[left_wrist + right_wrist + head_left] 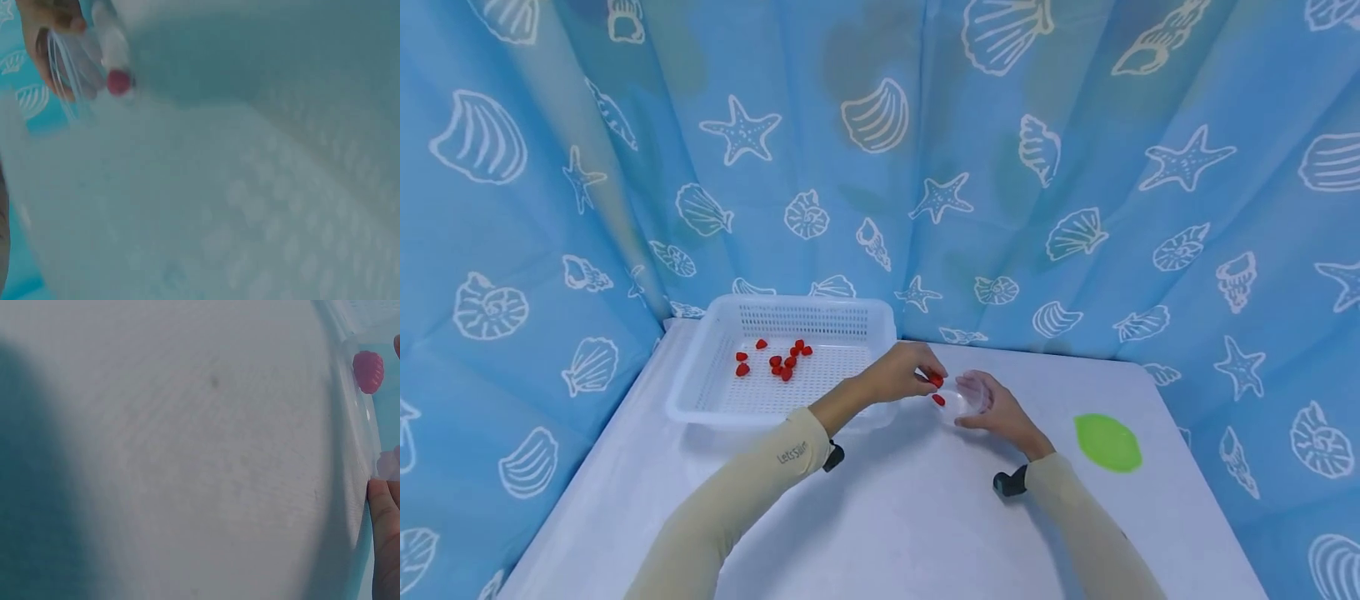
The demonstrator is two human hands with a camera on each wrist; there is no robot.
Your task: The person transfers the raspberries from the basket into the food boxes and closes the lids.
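My left hand [901, 372] is pinching a red berry [936, 380] between bent fingers and thumb, which are parted only by the berry, near the rim of a clear cup [958, 405]. My right hand [1000, 412] is gripping this cup from its right side, thumb and fingers spread apart around it. A second berry [938, 400] is showing just below the first, at the cup's left edge; whether it is lying inside, I cannot tell. Left of my hands, a white perforated basket [816, 318] is standing on the white table [925, 521], with loose red berries [777, 362] lying on its base, several clustering near the middle. Farther right, a green leaf-shaped piece [1108, 443] is lying well apart from the cup. Behind, a blue shell-patterned curtain [820, 100] is hanging.
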